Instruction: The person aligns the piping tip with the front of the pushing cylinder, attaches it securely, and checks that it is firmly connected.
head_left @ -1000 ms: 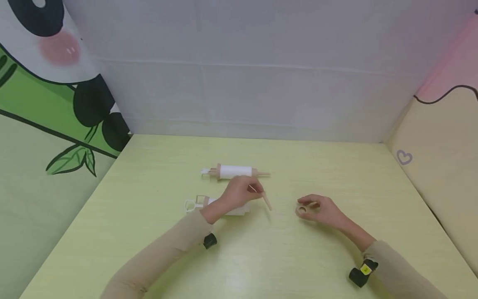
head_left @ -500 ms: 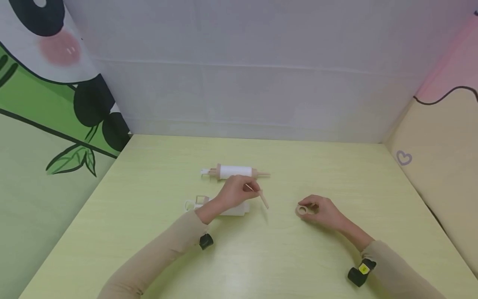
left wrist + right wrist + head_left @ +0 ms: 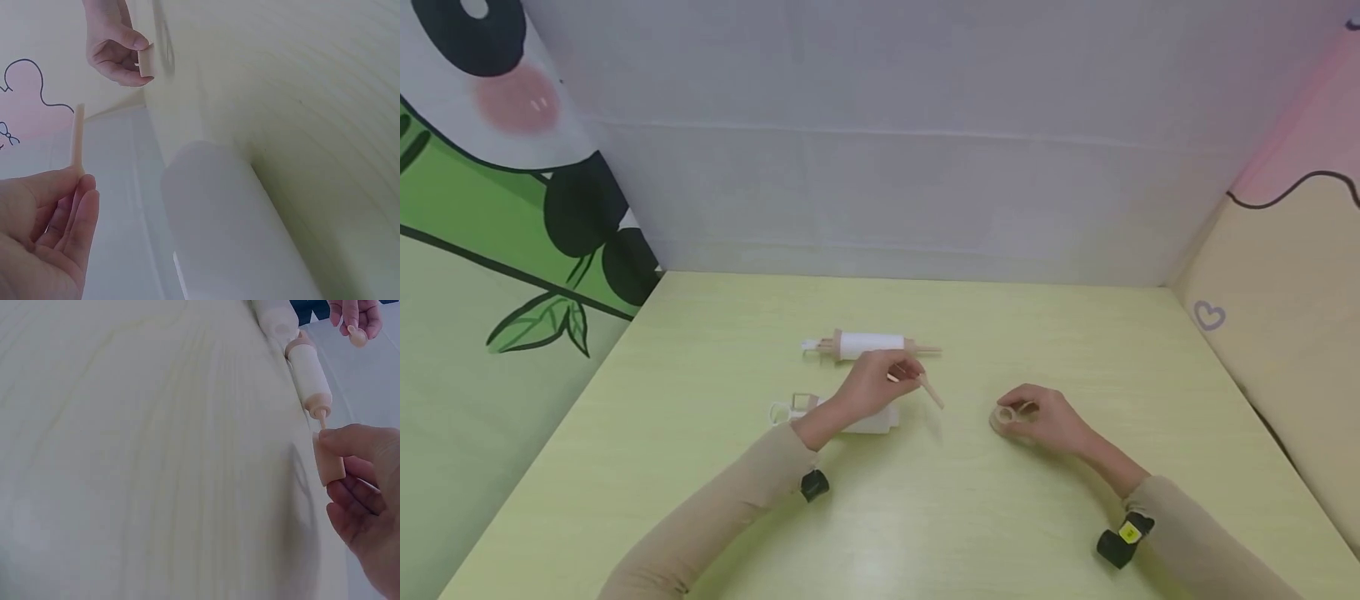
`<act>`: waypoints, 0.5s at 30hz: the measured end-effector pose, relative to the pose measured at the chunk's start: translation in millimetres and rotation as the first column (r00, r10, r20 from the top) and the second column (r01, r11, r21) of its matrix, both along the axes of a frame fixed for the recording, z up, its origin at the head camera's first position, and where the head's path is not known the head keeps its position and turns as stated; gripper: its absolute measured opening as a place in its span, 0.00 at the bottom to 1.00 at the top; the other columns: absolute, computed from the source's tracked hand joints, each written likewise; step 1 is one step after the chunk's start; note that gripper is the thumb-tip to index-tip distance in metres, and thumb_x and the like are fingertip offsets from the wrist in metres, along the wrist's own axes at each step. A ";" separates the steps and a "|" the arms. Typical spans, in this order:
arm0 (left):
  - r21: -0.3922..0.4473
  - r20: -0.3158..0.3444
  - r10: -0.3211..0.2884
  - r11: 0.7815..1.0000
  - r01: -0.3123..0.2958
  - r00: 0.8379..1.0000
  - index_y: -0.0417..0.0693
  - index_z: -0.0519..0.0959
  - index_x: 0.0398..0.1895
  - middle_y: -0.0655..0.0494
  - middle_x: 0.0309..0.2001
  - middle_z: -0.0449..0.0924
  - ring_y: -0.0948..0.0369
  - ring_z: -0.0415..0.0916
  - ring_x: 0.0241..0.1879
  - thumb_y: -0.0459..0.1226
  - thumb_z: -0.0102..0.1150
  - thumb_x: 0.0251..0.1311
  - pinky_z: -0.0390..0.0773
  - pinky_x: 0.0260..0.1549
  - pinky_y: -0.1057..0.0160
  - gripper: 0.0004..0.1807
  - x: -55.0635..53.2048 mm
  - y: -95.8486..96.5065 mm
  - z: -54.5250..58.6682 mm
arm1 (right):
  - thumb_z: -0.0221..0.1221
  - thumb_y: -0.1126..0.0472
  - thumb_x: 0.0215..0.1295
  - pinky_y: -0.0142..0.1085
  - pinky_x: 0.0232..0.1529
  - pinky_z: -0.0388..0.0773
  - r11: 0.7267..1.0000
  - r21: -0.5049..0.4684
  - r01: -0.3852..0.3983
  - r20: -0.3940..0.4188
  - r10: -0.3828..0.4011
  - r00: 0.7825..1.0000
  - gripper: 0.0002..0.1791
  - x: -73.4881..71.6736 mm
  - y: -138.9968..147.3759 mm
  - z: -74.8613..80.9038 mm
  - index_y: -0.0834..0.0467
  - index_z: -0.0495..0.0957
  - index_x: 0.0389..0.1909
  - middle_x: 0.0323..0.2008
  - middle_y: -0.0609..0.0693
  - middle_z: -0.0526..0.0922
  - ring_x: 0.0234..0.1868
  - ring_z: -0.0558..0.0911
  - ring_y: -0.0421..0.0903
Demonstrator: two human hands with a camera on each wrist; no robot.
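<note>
My left hand (image 3: 876,385) pinches a thin beige stick (image 3: 932,393) between thumb and fingertips, its free end slanting down to the right. In the left wrist view, the stick (image 3: 77,137) rises from the fingertips. My right hand (image 3: 1048,418) holds a short beige ring (image 3: 1002,415) between thumb and fingers, its round hole facing up. From the right wrist, the ring (image 3: 329,462) looks like a short tube close above the tabletop. Partly behind my left forearm lies a white piece (image 3: 880,421) with a loop at its left end.
Farther back lies a white cylinder (image 3: 872,344) with beige ends, a thin rod sticking out on the right and a white tip on the left. The pale wooden table (image 3: 1000,517) meets a white back wall (image 3: 925,200). Printed panels (image 3: 580,292) stand at both sides.
The stick has swung to a flatter slant, its free end now higher. My left hand has drifted slightly left. The right hand has shifted slightly up and left with the ring, which now tilts.
</note>
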State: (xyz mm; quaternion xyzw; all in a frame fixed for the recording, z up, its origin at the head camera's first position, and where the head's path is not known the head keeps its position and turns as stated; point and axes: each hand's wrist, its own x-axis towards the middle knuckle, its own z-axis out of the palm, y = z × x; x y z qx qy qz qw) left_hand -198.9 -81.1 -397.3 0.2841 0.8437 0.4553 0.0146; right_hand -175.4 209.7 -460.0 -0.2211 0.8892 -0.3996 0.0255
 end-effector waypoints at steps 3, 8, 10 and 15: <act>-0.008 -0.005 0.025 1.000 -0.025 1.000 0.40 0.80 0.34 0.50 0.33 0.81 0.59 0.79 0.33 0.30 0.61 0.52 0.76 0.33 0.72 0.05 -0.8 1.2 3.1 | 0.66 0.64 0.51 0.37 0.40 0.76 0.999 -0.042 -0.011 -0.020 0.010 1.000 0.14 -2.8 -2.9 8.9 0.61 0.79 0.40 0.38 0.51 0.80 0.38 0.77 0.46; -0.016 -0.021 0.066 0.998 -0.066 0.998 0.44 0.81 0.33 0.54 0.32 0.81 0.62 0.79 0.32 0.33 0.61 0.53 0.76 0.32 0.72 0.05 -3.4 2.8 10.7 | 0.65 0.63 0.51 0.38 0.40 0.76 0.995 -0.097 -0.033 -0.089 0.025 0.996 0.14 -7.6 -12.4 28.3 0.60 0.79 0.41 0.38 0.50 0.80 0.37 0.77 0.45; -0.019 -0.028 0.067 0.998 -0.068 0.997 0.44 0.81 0.34 0.55 0.31 0.82 0.63 0.78 0.32 0.33 0.62 0.53 0.76 0.32 0.73 0.05 -4.1 4.1 12.8 | 0.65 0.66 0.52 0.43 0.40 0.76 0.993 -0.112 -0.035 -0.107 0.023 0.994 0.14 -5.1 -19.9 41.8 0.62 0.79 0.41 0.38 0.53 0.80 0.37 0.77 0.47; -0.021 -0.062 0.069 0.997 -0.070 0.996 0.44 0.81 0.33 0.54 0.31 0.82 0.63 0.78 0.32 0.33 0.62 0.52 0.75 0.31 0.73 0.05 -5.1 7.3 11.8 | 0.63 0.71 0.51 0.47 0.41 0.75 0.989 -0.148 -0.030 -0.133 0.011 0.991 0.15 6.1 -39.3 75.4 0.68 0.78 0.42 0.39 0.58 0.80 0.37 0.77 0.52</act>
